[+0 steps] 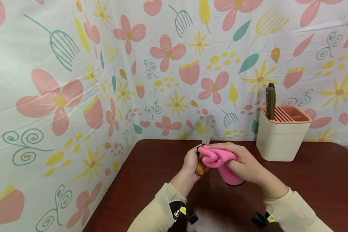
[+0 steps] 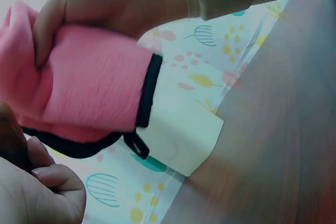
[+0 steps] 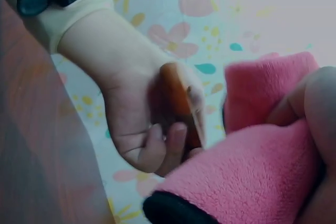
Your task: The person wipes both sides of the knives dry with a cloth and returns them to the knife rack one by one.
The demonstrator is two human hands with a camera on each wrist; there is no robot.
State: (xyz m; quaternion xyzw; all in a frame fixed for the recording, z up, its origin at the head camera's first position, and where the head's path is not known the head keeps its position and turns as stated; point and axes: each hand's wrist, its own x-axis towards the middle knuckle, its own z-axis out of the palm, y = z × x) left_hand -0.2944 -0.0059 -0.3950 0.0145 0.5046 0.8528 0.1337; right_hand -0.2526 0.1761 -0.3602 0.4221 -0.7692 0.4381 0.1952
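My left hand (image 1: 190, 162) grips the brown wooden handle (image 1: 201, 166) of a knife, whose pale blade (image 1: 207, 129) points up and away toward the wall. In the right wrist view, the fingers curl round that handle (image 3: 176, 95). My right hand (image 1: 243, 161) holds a folded pink cloth (image 1: 217, 158) with black edging, close beside the knife at the base of the blade. In the left wrist view the cloth (image 2: 100, 77) hangs in folds from the right hand (image 2: 110, 3), with a black loop at its edge. The cloth hides part of the knife.
A cream knife block (image 1: 281, 141) with a pink slotted top stands at the back right of the dark wooden table (image 1: 162, 180). Dark-handled knives (image 1: 270, 101) stand in its slots. A flower-printed sheet (image 1: 168, 80) covers the walls behind and to the left.
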